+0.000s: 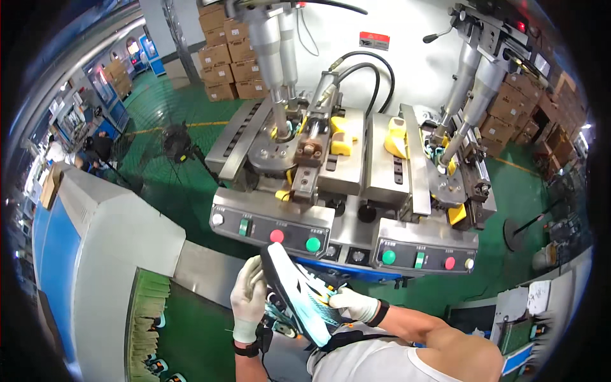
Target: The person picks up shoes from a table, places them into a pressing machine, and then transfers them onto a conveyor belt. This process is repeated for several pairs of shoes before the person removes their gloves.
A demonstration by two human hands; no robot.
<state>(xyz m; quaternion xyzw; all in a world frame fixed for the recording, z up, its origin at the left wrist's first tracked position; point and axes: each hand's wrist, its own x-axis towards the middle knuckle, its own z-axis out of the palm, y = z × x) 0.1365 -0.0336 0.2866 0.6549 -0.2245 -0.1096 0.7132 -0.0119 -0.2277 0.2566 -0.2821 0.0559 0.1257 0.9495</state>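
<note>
A sneaker (304, 297) in white and light blue, with a dark sole and yellow-orange details near the laces, is held tilted in front of my body, toe up. My left hand (248, 298), in a white glove, grips it from the left along the sole. From the right, my gloved right hand (354, 305) closes on the upper near the laces; its fingertips are partly hidden. Below and behind the sneaker, light-blue and dark shoe parts (280, 320) show near my left wrist, mostly covered. Dark bands sit on both wrists.
Ahead stands a two-station press with metal cylinders, yellow pads (342, 135) and a left button panel (270, 228) and right button panel (423, 249). At left is a grey-blue machine (121, 223) with a green strip curtain (147, 318). A fan (176, 141) and cartons (219, 57) stand behind.
</note>
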